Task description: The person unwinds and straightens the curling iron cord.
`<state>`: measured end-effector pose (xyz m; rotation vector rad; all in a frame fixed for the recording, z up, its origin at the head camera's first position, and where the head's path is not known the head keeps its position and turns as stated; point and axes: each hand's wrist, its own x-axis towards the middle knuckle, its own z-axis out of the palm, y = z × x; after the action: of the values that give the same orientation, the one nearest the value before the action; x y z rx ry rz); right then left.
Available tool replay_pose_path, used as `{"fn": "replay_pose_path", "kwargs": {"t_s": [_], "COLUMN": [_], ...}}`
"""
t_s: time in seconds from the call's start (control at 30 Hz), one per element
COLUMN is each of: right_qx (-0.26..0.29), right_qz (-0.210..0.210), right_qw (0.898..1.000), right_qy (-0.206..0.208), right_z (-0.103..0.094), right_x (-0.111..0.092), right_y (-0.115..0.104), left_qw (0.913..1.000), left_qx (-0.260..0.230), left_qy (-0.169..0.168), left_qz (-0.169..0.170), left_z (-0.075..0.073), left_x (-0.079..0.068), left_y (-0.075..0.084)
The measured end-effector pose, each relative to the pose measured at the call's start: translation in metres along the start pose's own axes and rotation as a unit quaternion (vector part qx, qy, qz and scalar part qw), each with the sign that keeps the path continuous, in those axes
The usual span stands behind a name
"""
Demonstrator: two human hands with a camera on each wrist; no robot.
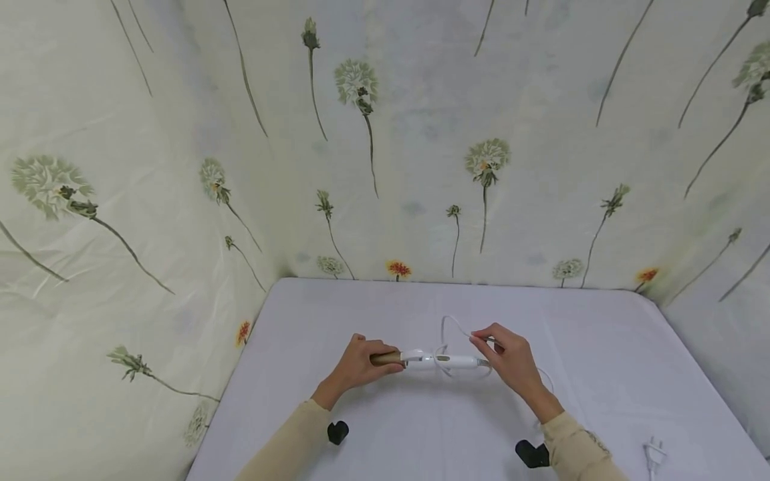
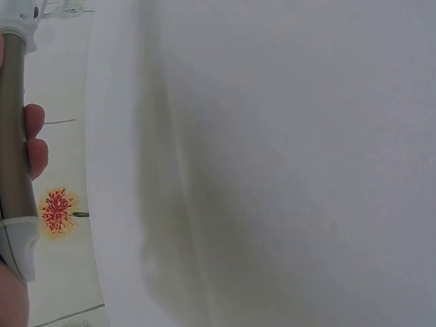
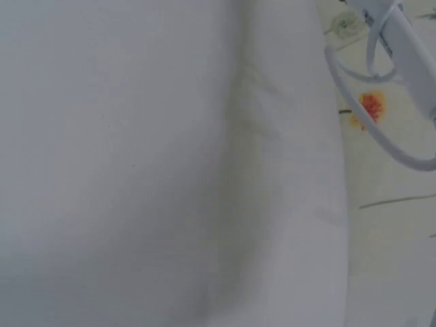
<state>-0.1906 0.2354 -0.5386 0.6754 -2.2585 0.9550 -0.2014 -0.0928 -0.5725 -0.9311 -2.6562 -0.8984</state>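
Note:
A white curling iron (image 1: 463, 361) with a brownish barrel (image 2: 12, 129) is held level above the table. My left hand (image 1: 358, 364) grips it round the barrel, and two of its fingertips (image 2: 36, 158) show past the barrel's edge in the left wrist view. White cord (image 1: 443, 329) loops around the handle (image 3: 409, 54). Thumb and fingers of my right hand (image 1: 512, 361) pinch a length of that cord just beyond the handle's right end. The right wrist view shows loops of cord at the handle but not the hand.
A two-pin plug (image 1: 654, 455) lies on the white-covered table (image 1: 601, 347) at the front right. Black pieces show beside the left sleeve (image 1: 295, 434) and the right sleeve (image 1: 580, 447). Fabric with a dandelion print (image 1: 421, 133) stands behind the table and at its sides.

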Motion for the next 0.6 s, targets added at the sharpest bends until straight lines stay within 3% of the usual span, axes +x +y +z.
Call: {"fn": "replay_pose_path", "kwargs": {"t_s": [0.23, 0.4, 0.6], "right_qx": [0.017, -0.012, -0.045], "right_qz": [0.048, 0.083, 0.135], "right_qw": [0.999, 0.996, 0.988], "right_qy": [-0.019, -0.040, -0.061], "right_z": [0.002, 0.006, 0.012], "right_x": [0.000, -0.002, -0.006], "right_y": [0.011, 0.017, 0.021], "left_qw": [0.9994, 0.9978, 0.9977], "left_qx": [-0.030, -0.040, -0.059], "left_qy": [0.012, 0.030, 0.019], "left_qz": [0.016, 0.042, 0.027], "left_z": [-0.003, -0.003, -0.006], "left_x": [-0.002, 0.000, 0.004], "left_y": [-0.001, -0.003, -0.003]}}
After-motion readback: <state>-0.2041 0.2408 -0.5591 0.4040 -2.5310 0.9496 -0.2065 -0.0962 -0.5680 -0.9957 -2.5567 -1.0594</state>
